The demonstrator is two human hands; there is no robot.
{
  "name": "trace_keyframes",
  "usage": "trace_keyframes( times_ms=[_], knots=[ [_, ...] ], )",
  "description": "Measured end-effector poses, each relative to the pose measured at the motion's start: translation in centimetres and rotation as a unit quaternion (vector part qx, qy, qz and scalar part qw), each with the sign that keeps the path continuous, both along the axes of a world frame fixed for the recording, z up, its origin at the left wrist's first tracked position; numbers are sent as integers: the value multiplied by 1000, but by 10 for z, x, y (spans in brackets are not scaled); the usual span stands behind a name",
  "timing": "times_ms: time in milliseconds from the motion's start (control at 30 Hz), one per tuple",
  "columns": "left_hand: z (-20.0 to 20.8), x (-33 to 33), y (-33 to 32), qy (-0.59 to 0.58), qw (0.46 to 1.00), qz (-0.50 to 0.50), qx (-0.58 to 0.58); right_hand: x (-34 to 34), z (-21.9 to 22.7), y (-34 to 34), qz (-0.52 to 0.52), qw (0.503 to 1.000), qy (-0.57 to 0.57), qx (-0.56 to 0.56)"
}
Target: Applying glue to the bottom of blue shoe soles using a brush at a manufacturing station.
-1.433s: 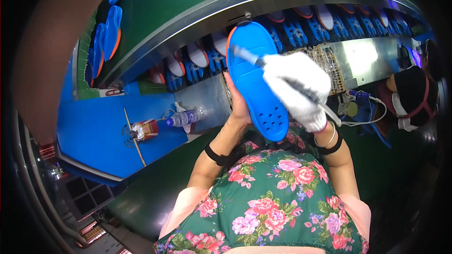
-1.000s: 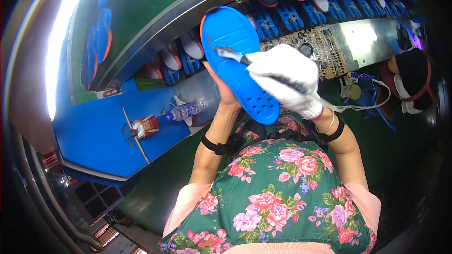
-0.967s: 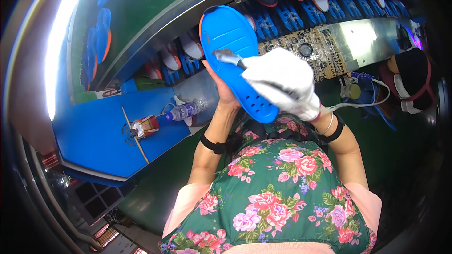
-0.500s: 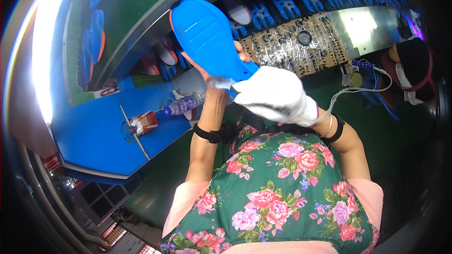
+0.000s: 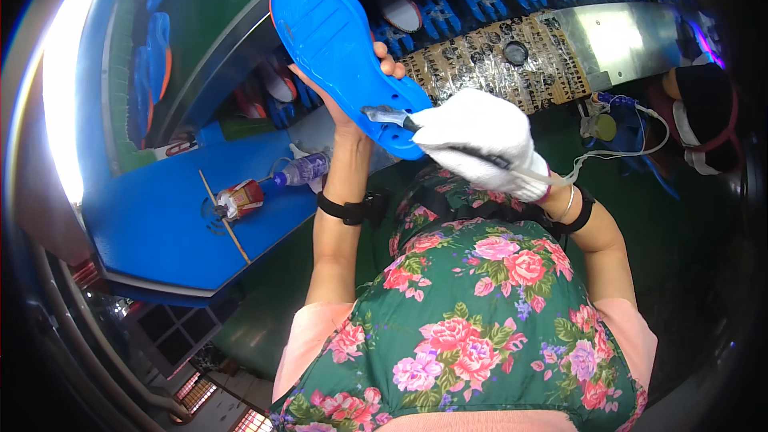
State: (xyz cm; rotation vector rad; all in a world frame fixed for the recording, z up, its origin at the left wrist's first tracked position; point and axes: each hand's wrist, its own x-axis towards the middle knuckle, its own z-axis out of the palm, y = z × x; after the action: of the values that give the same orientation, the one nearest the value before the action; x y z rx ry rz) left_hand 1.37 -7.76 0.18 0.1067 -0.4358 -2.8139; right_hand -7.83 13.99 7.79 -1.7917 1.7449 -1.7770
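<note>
My left hand [image 5: 339, 115], bare, grips a blue shoe-sole-shaped piece [image 5: 328, 44] from beneath, fingers curled over its right edge. The piece is tilted, with its broad end far left, an orange rim along its left side and a black spot at the tip. Holes show in its narrower near end. My right hand [image 5: 480, 144], in a white glove, is closed round a tool [image 5: 387, 115] with a flat, shiny tip. That tip lies over the narrow end; whether it touches, I cannot tell. A pale cord [image 5: 564, 174] runs along the glove.
On the left blue tabletop [image 5: 160, 240] are a bottle [image 5: 308, 168], a red-and-white carton [image 5: 242, 198] and a thin stick [image 5: 226, 220]. Racked blue shoe-shaped pieces [image 5: 484, 0] fill the far side, behind a taped cardboard strip [image 5: 472, 64]. Another person [image 5: 700, 116] is at the right.
The blue piece has moved up and left, uncovering its holed near end. My gloved hand has shifted slightly, and the tool's tip now lies over that end instead of beside its edge.
</note>
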Motion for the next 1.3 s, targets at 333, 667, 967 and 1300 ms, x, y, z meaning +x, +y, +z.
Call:
trace_keyframes(
  times_ms=[333,667,967,1300],
  knots=[
    [22,-17,14,24,998,-28,-48,-7,22,4,-60,998,-3,10],
    [23,-40,58,-171,949,130,-231,-26,25,-15,-122,983,136,-3],
    [8,-45,42,-43,998,27,-48,-31,9,-8,-106,991,-85,-4],
    [14,-50,40,7,999,12,-46,-26,10,9,-85,991,-99,30]
  ],
)
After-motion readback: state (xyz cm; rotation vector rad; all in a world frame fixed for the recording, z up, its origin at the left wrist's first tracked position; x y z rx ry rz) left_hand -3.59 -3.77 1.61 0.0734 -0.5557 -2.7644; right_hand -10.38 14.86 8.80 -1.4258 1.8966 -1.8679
